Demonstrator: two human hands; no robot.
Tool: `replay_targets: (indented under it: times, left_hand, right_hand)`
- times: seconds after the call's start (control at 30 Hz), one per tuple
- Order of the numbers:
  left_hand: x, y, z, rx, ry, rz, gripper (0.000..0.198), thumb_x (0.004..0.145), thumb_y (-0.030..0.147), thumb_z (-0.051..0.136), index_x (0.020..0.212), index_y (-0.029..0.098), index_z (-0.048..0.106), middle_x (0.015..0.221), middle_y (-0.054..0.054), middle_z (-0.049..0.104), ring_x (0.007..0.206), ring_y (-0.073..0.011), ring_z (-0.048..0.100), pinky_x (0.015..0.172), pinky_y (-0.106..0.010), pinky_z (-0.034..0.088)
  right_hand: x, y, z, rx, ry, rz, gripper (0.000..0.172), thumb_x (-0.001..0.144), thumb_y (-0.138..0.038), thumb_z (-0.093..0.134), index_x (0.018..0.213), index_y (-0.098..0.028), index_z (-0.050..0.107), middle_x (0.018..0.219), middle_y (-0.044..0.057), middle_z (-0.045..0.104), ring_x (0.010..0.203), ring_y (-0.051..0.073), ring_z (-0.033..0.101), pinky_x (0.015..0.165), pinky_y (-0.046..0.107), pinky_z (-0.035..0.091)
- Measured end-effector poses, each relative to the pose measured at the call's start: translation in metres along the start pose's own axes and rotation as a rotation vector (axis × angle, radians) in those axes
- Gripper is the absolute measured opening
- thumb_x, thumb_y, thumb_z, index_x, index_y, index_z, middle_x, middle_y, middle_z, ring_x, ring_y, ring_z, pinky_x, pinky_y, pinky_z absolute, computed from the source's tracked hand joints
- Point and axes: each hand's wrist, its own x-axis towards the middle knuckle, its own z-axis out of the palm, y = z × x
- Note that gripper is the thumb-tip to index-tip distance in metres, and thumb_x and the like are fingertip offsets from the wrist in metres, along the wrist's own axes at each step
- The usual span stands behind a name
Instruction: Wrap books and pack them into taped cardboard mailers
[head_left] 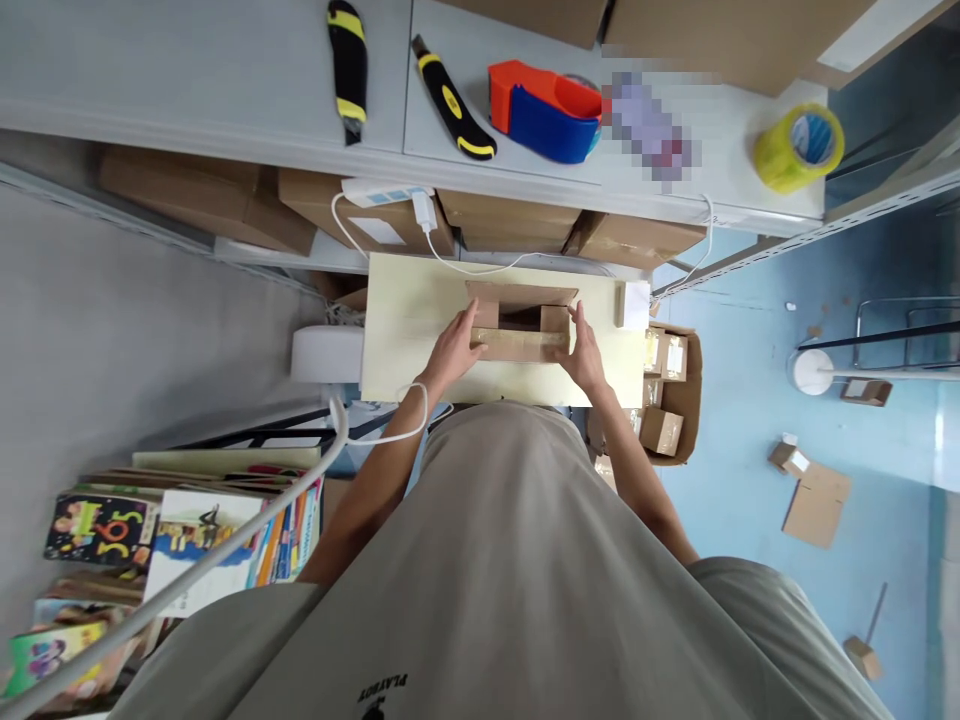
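Note:
A small open cardboard box (520, 330) sits on a pale wooden table (409, 330) right in front of me. My left hand (453, 348) grips the box's left side, fingers curled over its near edge. At the box's right side is my right hand (583, 352), its fingers pressed against the right flap. The box's far flap stands up and the inside looks dark. A small white block (632, 304) lies on the table just right of the box.
On the grey shelf (225, 70) above lie two black-and-yellow utility knives (347, 65) (452, 100), a red-and-blue tape dispenser (546, 108) and a yellow tape roll (799, 146). A carton of small boxes (670, 395) stands right of the table; colourful books (187, 540) are stacked at lower left.

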Motion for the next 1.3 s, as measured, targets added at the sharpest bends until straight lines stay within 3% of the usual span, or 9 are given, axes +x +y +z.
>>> replay_targets:
  times: [0.27,0.37,0.43,0.5,0.6,0.7,0.9,1.13,1.3]
  left_hand:
    - [0.0,-0.002,0.004,-0.042,0.012,0.002,0.068,0.101,0.021,0.075,0.166,0.021,0.059,0.15,-0.018,0.075,0.145,-0.0345,0.07,0.133,-0.053,0.054]
    - [0.0,0.0,0.007,-0.062,0.085,-0.046,0.082,0.101,0.017,0.073,0.178,0.022,0.044,0.158,-0.021,0.069,0.142,-0.0332,0.073,0.129,-0.052,0.057]
    - [0.001,0.002,0.007,-0.053,0.164,-0.054,0.097,0.099,0.017,0.077,0.184,0.02,0.031,0.17,-0.025,0.058,0.151,-0.0358,0.066,0.131,-0.054,0.055]
    - [0.002,0.003,0.005,-0.016,0.213,-0.025,0.101,0.095,0.018,0.084,0.183,0.017,0.033,0.178,-0.027,0.048,0.165,-0.0403,0.053,0.138,-0.058,0.047]
    - [-0.001,0.003,0.003,0.027,0.172,0.008,0.072,0.095,0.018,0.085,0.163,0.021,0.062,0.175,-0.023,0.051,0.167,-0.0411,0.049,0.141,-0.059,0.044]
    - [-0.006,0.0,0.008,0.002,0.159,-0.062,0.029,0.104,0.025,0.076,0.132,0.024,0.08,0.161,-0.018,0.063,0.154,-0.0362,0.063,0.135,-0.056,0.052]
    - [-0.002,-0.003,0.026,-0.159,0.317,-0.275,0.018,0.108,0.029,0.067,0.113,0.022,0.083,0.131,-0.015,0.075,0.122,-0.0258,0.076,0.097,-0.037,0.071]
    - [0.017,0.003,0.017,-0.071,0.256,-0.365,0.016,0.101,0.02,0.068,0.102,0.021,0.084,0.127,-0.014,0.08,0.109,-0.0278,0.078,0.112,-0.048,0.064]
    - [0.024,0.029,0.005,0.022,0.298,-0.265,0.026,0.093,0.011,0.066,0.1,0.025,0.086,0.116,-0.015,0.082,0.129,-0.0398,0.074,0.123,-0.062,0.059]
  right_hand:
    - [0.007,0.0,0.009,0.049,0.057,0.092,0.105,0.111,-0.055,0.056,0.191,-0.019,-0.002,0.189,0.029,0.034,0.154,0.038,0.064,0.119,0.056,0.064]
    - [0.013,-0.004,0.005,0.042,0.078,0.047,0.098,0.113,-0.054,0.052,0.192,-0.021,0.004,0.194,0.027,0.027,0.152,0.038,0.066,0.12,0.058,0.063]
    - [0.014,-0.005,0.001,-0.012,0.101,0.02,0.09,0.115,-0.051,0.049,0.191,-0.019,0.014,0.189,0.026,0.038,0.154,0.037,0.064,0.124,0.059,0.059]
    - [0.012,-0.004,-0.003,-0.071,0.128,0.003,0.077,0.116,-0.048,0.048,0.185,-0.016,0.035,0.178,0.025,0.055,0.155,0.037,0.062,0.128,0.059,0.055]
    - [0.005,0.002,-0.005,-0.107,0.134,-0.006,0.053,0.117,-0.046,0.05,0.157,-0.018,0.072,0.161,0.023,0.071,0.15,0.037,0.065,0.129,0.058,0.054]
    - [0.0,0.008,0.0,-0.08,0.128,0.05,0.04,0.116,-0.04,0.055,0.13,-0.019,0.086,0.155,0.021,0.075,0.144,0.035,0.07,0.126,0.054,0.058]
    - [0.011,0.011,0.018,0.082,0.166,0.264,0.034,0.109,-0.036,0.062,0.115,-0.017,0.09,0.141,0.018,0.081,0.107,0.026,0.084,0.099,0.04,0.071]
    - [0.024,0.0,0.013,-0.008,0.141,0.277,0.029,0.104,-0.027,0.063,0.106,-0.019,0.091,0.133,0.018,0.085,0.102,0.028,0.084,0.098,0.04,0.068]
    - [0.021,-0.033,-0.009,-0.217,0.055,0.217,0.029,0.106,-0.021,0.064,0.107,-0.023,0.092,0.139,0.017,0.084,0.125,0.036,0.08,0.113,0.05,0.064]
